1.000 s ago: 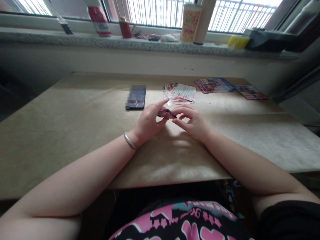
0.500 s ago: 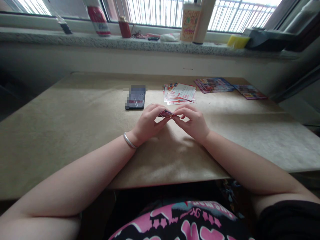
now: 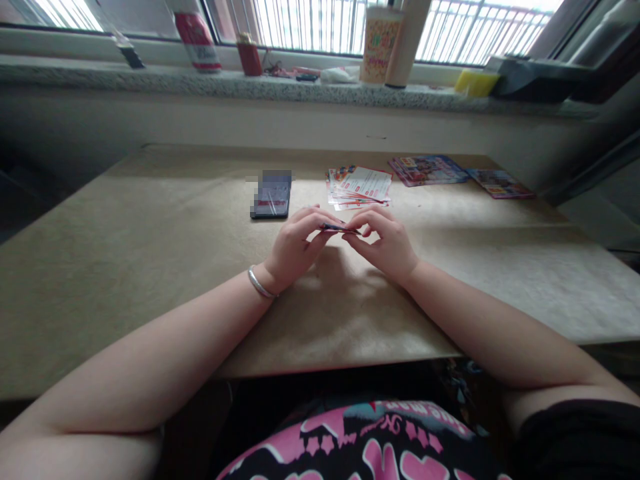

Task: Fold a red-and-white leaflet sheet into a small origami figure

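Note:
Between my two hands is a thin, colourful card packet (image 3: pixel 334 228), seen almost edge-on just above the table. My left hand (image 3: pixel 303 241), with a silver bangle at the wrist, pinches its left side between thumb and fingers. On the right end, my right hand (image 3: pixel 381 239) pinches with thumb and index finger, the other fingers curled. Most of the packet's face is hidden. Just beyond my hands lies a loose pile of printed cards (image 3: pixel 363 183), white with red print. A dark phone (image 3: pixel 274 195) rests on the table, beyond and left of my left hand.
Glossy packets (image 3: pixel 433 170) overlap at the back right of the table (image 3: pixel 125 267), with another stack (image 3: pixel 500 183) beside them. Along the stone windowsill (image 3: pixel 280 87) stand a red can (image 3: pixel 197 41), a small red bottle (image 3: pixel 249 57), a patterned cup (image 3: pixel 381 47) and a yellow item (image 3: pixel 476 83).
The packet has tilted flatter, so less of its coloured face shows and its edge points at me. My left thumb has shifted slightly left; the things on the table stay where they were.

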Available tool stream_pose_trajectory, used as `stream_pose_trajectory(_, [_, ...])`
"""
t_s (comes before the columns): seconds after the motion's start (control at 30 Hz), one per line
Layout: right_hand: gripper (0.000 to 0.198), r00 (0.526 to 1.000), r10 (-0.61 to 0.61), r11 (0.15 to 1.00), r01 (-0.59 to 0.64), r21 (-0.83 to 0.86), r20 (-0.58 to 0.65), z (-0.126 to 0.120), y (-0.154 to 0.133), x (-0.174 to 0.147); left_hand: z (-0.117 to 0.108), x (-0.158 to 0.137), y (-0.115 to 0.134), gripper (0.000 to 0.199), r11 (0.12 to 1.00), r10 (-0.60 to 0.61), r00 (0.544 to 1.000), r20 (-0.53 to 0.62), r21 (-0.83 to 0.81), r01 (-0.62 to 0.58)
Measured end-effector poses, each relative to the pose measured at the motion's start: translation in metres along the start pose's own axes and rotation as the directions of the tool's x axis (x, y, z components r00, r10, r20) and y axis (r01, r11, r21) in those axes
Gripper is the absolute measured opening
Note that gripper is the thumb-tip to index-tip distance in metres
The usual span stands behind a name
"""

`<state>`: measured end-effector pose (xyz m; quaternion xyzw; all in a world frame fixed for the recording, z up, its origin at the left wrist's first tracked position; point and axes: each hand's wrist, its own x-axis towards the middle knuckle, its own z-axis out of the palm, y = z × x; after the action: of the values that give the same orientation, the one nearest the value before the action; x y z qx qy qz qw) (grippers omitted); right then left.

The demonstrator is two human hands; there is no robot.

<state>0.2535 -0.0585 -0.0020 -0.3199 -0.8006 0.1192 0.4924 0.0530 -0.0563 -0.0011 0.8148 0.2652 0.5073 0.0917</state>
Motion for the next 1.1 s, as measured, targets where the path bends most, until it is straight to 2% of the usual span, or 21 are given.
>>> stream_pose_trajectory(0.23, [0.004, 0.999, -0.003, 1.000, 0.002, -0.025, -0.042, -0.0012, -0.0015, 0.0011, -0.0024, 0.0005, 0.0021, 0.012, 0.997, 0.006, 1.000, 0.026, 0.083, -0.008])
stream_pose_trajectory(0.43, [0.004, 0.999, -0.026, 0.994, 0.022, -0.110, -0.032, -0.0019, -0.0011, 0.0007, -0.0012, 0.0001, 0.0049, 0.013, 0.991, 0.048, 0.999, -0.010, 0.123, -0.046])
stream_pose_trajectory(0.67, [0.005, 0.998, -0.002, 0.996, -0.004, -0.093, -0.056, -0.0018, 0.0003, 0.0005, -0.0017, -0.0005, 0.0024, 0.017, 0.985, -0.076, 0.997, -0.028, 0.155, 0.079])
stream_pose_trajectory(0.9, [0.004, 0.997, 0.021, 0.998, -0.024, -0.052, -0.074, -0.0029, 0.0018, 0.0009, -0.0008, -0.0006, 0.0020, 0.020, 0.980, -0.119, 0.991, -0.054, 0.157, 0.126])
stream_pose_trajectory(1.03, [0.005, 0.997, -0.005, 0.999, 0.002, -0.038, -0.073, -0.0046, 0.0022, 0.0023, -0.0013, -0.0001, 0.0001, 0.013, 0.983, -0.088, 0.995, -0.050, 0.155, 0.095])
stream_pose_trajectory(1.1, [0.007, 0.997, -0.038, 0.998, 0.035, -0.049, -0.069, -0.0049, 0.0022, 0.0028, -0.0019, 0.0007, 0.0000, 0.010, 0.977, -0.050, 0.998, -0.033, 0.205, 0.056])
